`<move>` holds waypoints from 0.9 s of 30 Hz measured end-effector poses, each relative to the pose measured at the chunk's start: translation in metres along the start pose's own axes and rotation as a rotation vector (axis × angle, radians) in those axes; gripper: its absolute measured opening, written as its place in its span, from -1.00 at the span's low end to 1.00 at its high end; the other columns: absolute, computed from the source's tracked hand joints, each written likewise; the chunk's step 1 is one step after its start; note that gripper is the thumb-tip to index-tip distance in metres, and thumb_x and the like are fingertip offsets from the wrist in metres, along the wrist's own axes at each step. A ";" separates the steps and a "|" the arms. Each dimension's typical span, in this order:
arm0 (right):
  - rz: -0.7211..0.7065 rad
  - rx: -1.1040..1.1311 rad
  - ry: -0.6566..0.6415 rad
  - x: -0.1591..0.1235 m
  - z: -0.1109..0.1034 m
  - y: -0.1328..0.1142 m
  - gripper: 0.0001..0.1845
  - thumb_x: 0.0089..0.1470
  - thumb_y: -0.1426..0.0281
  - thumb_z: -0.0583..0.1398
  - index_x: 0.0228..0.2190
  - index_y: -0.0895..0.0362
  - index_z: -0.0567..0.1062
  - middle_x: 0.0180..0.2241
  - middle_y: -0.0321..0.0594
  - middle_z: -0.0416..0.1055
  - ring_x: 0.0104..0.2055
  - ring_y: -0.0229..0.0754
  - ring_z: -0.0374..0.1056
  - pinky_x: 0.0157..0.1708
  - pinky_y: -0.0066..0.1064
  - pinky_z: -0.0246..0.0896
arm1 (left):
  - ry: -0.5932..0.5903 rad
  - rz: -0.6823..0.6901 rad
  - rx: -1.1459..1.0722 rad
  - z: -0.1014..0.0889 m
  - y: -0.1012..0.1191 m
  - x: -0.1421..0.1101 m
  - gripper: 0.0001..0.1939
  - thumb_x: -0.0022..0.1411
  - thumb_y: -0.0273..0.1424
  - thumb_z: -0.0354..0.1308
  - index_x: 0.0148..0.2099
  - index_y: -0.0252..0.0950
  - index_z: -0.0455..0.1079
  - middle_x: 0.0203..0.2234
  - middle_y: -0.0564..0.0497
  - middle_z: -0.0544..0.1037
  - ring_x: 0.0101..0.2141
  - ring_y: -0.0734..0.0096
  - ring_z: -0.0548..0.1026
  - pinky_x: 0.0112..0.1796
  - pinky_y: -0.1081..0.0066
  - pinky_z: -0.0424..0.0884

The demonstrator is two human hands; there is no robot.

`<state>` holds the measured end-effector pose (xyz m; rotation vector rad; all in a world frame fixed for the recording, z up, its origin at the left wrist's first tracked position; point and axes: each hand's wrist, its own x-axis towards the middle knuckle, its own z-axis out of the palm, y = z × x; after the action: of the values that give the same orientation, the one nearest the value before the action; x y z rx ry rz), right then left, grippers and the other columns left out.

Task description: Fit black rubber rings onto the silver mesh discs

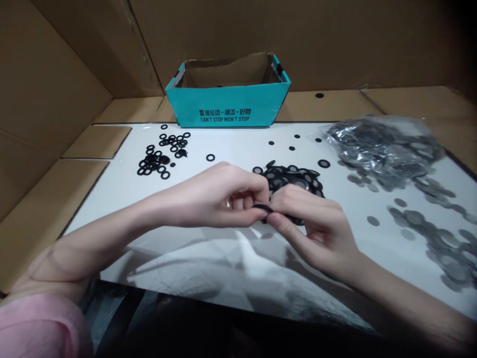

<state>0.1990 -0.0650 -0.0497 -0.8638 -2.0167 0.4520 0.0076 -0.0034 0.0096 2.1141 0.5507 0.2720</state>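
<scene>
Both hands meet over the middle of a white tabletop [238, 149]. My left hand [219, 196] is curled, thumb and fingers pinching a black rubber ring [262, 207]. My right hand [311, 223] is closed too, its fingertips pressed on the same ring from the other side. Just behind the hands lies a pile of black rings with grey discs in them [294, 178]. A heap of plain black rings [160, 156] sits at the far left of the table.
A teal cardboard box [227, 107], open on top, stands at the back centre. A clear plastic bag of grey discs [383, 146] lies at the right, with loose grey discs [443, 238] spread below it. Brown cardboard walls [55, 89] surround the table.
</scene>
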 end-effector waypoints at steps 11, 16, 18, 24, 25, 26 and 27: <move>-0.142 -0.132 0.079 -0.001 -0.001 0.005 -0.84 0.10 0.62 0.17 -0.41 0.14 0.36 -0.54 -0.27 0.31 -0.47 -0.29 0.21 -0.46 -0.36 0.10 | 0.032 0.006 0.023 0.003 0.000 -0.001 -0.92 0.19 -0.52 0.12 -0.37 -0.41 0.38 -0.58 0.12 0.40 -0.53 0.66 0.34 -0.52 0.68 0.27; -0.235 -0.233 0.178 -0.003 0.004 0.003 -0.80 0.03 0.64 0.21 -0.34 0.13 0.39 -0.51 -0.25 0.35 -0.44 -0.23 0.27 -0.46 -0.31 0.12 | 0.052 -0.023 0.001 0.004 0.002 0.000 -0.95 0.14 -0.54 0.16 -0.39 -0.40 0.39 -0.62 0.16 0.35 -0.56 0.66 0.30 -0.55 0.65 0.24; -0.183 -0.196 0.247 -0.002 0.005 0.001 -0.79 0.04 0.65 0.20 -0.34 0.12 0.39 -0.49 -0.25 0.34 -0.44 -0.26 0.24 -0.45 -0.33 0.13 | 0.170 0.028 -0.035 0.008 0.000 0.002 -0.92 0.18 -0.49 0.19 -0.36 -0.40 0.40 -0.58 0.14 0.39 -0.52 0.66 0.34 -0.49 0.64 0.30; -0.029 -0.079 0.178 0.001 0.000 -0.003 -0.84 0.15 0.59 0.11 -0.40 0.12 0.38 -0.54 -0.29 0.28 -0.49 -0.30 0.18 -0.48 -0.38 0.12 | 0.261 0.095 -0.251 0.019 -0.005 0.005 -0.91 0.29 -0.46 0.14 -0.27 -0.40 0.34 -0.49 0.09 0.48 -0.47 0.65 0.51 -0.43 0.67 0.43; -0.028 -0.079 0.161 0.002 0.000 -0.003 -0.84 0.15 0.59 0.11 -0.41 0.12 0.37 -0.55 -0.30 0.27 -0.49 -0.30 0.18 -0.49 -0.39 0.11 | 0.265 0.097 -0.248 0.019 -0.005 0.005 -0.92 0.28 -0.47 0.14 -0.27 -0.40 0.34 -0.50 0.10 0.48 -0.49 0.66 0.50 -0.44 0.68 0.42; -0.031 -0.079 0.155 0.002 -0.001 -0.003 -0.83 0.15 0.59 0.12 -0.42 0.12 0.36 -0.56 -0.30 0.26 -0.50 -0.31 0.17 -0.51 -0.40 0.10 | 0.273 0.100 -0.230 0.019 -0.005 0.004 -0.93 0.27 -0.49 0.15 -0.29 -0.41 0.35 -0.51 0.10 0.47 -0.50 0.67 0.49 -0.46 0.68 0.41; -0.037 -0.075 0.158 0.003 -0.001 -0.003 -0.83 0.14 0.60 0.13 -0.43 0.12 0.36 -0.56 -0.31 0.26 -0.51 -0.32 0.17 -0.52 -0.41 0.09 | 0.278 0.105 -0.211 0.019 -0.005 0.004 -0.93 0.26 -0.51 0.15 -0.30 -0.41 0.34 -0.51 0.10 0.47 -0.50 0.68 0.49 -0.47 0.68 0.40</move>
<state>0.1978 -0.0651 -0.0458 -0.8782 -1.9107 0.2801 0.0174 -0.0133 -0.0051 1.9135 0.5468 0.6626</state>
